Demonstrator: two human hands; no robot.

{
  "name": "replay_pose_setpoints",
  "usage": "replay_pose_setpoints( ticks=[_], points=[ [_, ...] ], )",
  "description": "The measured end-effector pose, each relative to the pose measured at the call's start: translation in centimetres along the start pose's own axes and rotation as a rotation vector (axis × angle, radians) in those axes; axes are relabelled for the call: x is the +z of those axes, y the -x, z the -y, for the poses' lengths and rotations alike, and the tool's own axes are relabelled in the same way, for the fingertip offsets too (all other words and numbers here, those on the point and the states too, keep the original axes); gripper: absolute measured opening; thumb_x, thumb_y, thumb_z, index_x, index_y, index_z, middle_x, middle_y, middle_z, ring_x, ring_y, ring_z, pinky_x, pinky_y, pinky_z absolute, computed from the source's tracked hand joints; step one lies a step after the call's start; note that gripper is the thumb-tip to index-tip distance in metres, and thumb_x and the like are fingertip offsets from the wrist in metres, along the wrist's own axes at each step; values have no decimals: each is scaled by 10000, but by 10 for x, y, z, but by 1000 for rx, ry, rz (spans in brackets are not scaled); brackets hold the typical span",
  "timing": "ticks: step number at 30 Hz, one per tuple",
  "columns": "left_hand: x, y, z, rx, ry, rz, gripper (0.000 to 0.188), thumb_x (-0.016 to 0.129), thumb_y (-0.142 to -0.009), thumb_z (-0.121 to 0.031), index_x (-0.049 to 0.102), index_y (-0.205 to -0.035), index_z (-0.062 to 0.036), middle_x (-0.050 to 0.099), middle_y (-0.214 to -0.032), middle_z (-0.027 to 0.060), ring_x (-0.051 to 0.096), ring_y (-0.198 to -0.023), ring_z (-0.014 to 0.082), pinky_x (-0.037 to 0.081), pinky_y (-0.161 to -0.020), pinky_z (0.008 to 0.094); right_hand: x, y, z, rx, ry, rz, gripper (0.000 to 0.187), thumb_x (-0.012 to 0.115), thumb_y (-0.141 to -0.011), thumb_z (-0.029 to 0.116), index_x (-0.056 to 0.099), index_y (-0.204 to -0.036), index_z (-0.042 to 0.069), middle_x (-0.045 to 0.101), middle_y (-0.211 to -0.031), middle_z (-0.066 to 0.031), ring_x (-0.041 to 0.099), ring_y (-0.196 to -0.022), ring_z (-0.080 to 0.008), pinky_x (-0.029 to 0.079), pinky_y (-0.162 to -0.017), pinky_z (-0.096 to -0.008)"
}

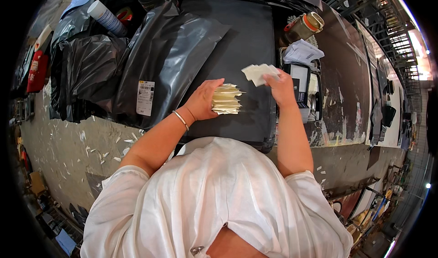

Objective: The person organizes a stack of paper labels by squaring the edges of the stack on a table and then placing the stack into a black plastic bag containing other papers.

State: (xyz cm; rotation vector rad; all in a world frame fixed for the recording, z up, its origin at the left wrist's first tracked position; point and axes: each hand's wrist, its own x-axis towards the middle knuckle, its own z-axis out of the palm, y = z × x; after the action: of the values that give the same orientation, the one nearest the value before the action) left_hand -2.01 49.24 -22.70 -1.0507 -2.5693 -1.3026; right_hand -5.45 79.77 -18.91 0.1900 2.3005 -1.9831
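Observation:
My left hand (203, 99) is wrapped round the left side of a thick stack of cream paper slips (226, 99) over the dark table mat. The slips' edges are uneven and fan out to the right. To the right and slightly farther off, my right hand (280, 85) pinches a few pale cards (260, 73), spread like a small fan. These cards are apart from the stack. The black work surface (237, 39) lies beneath both hands. A bangle circles my left wrist.
Black plastic bags (93, 71) lie on the left, one with a white label (145, 98). A spray can (107, 18) lies behind them. On the right stand a jar with an orange band (303, 28), folded white papers (303, 51) and a black tray (315, 93). Paper scraps litter the floor (77, 144).

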Motion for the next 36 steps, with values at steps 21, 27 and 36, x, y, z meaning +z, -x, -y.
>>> replay_pose_setpoints(
  ticks=[21,27,36],
  points=[
    [-5,-4,0,-26,-229,57,893,940,-576,-282,515,-1347,-133,491,-1379,172,439,-1322,409,353,-1161,532,84,-10,-23,74,-397,293,375,629,-1023,275,643,-1295,18,710,-1167,-103,646,-1088,-191,503,-984,-333],
    [-4,-5,-3,-71,-95,68,916,923,-584,-225,498,-1392,-159,453,-1437,185,448,-1338,412,415,-1144,491,92,-8,-28,145,-546,351,394,684,-999,325,663,-1255,26,707,-1123,-90,657,-1020,-173,513,-960,-321],
    [-5,-2,-5,-62,-103,89,893,908,-585,-179,491,-1375,-169,449,-1437,170,456,-1301,422,429,-1124,492,68,-11,8,-341,511,248,149,688,-858,82,769,-979,49,719,-979,-94,679,-946,-240,526,-854,-347]
  ],
)
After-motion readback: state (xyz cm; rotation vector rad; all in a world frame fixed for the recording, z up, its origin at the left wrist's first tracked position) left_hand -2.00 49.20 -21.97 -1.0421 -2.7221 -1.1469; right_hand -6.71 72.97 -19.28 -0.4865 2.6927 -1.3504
